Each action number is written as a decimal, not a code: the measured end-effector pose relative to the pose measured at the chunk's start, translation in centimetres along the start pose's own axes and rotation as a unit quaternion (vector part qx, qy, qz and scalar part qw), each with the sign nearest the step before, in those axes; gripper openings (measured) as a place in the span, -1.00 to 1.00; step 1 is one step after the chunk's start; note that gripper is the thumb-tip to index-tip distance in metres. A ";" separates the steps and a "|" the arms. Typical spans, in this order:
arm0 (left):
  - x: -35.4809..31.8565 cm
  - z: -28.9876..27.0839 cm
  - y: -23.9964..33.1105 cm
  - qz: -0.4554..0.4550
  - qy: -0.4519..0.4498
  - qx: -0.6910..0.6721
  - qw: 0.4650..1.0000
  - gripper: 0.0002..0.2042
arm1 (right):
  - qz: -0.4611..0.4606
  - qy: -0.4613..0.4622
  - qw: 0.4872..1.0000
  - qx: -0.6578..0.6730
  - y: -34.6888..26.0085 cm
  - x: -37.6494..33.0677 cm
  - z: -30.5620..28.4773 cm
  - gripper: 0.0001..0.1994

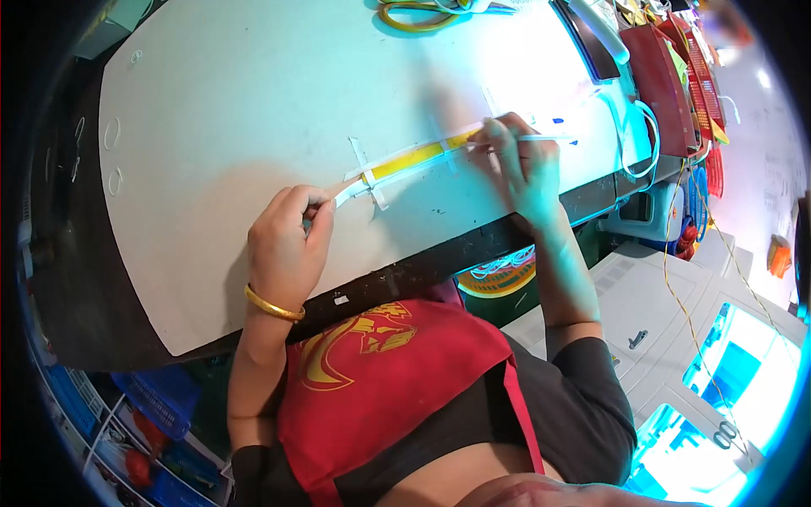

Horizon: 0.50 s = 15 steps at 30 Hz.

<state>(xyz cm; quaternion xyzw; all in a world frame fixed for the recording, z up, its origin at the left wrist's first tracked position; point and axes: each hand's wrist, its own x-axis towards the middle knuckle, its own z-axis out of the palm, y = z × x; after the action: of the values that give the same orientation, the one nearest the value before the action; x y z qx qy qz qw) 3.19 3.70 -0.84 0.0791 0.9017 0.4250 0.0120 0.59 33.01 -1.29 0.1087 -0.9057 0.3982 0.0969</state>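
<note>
A yellow strip (pixel 410 160) lies slantwise on the white tabletop, with a white band along its near edge. Short pieces of white tape (pixel 359 152) cross it near its left end, and another crosses farther right. My left hand (pixel 291 241) pinches the left end of the white band (pixel 351 191) between thumb and fingers. Over the strip's right end, my right hand (pixel 528 169) is closed round a thin white pen-like stick (pixel 545 137). Its working tip is partly hidden by my fingers.
Yellow-handled scissors (pixel 414 17) lie at the far edge. Beyond my right hand are a looped white cable (pixel 649 139), a dark flat device (pixel 587 42) and red bins (pixel 663 89). Rubber bands (pixel 112 133) lie at left. The table's dark front edge (pixel 380 291) runs before me.
</note>
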 end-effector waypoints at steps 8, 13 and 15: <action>-0.1 -0.2 -0.7 0.003 0.009 0.003 1.000 -0.94 | -0.087 -0.037 0.984 -0.152 -1.8 0.4 0.8 -0.87; 0.7 0.3 -0.7 -0.014 -0.006 -0.005 1.000 -0.91 | -0.069 -0.023 0.995 0.074 -4.8 0.2 4.2 -0.83; 0.5 0.3 -0.8 -0.020 -0.004 -0.014 1.000 -0.91 | -0.070 -0.057 0.996 0.028 -6.4 0.5 5.6 -0.83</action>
<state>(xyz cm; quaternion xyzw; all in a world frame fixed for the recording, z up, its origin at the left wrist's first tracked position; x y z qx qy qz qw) 2.63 3.47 -1.61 0.0627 0.8969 0.4370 0.0256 1.34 24.59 -0.44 0.1968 -0.8885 0.4086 0.0698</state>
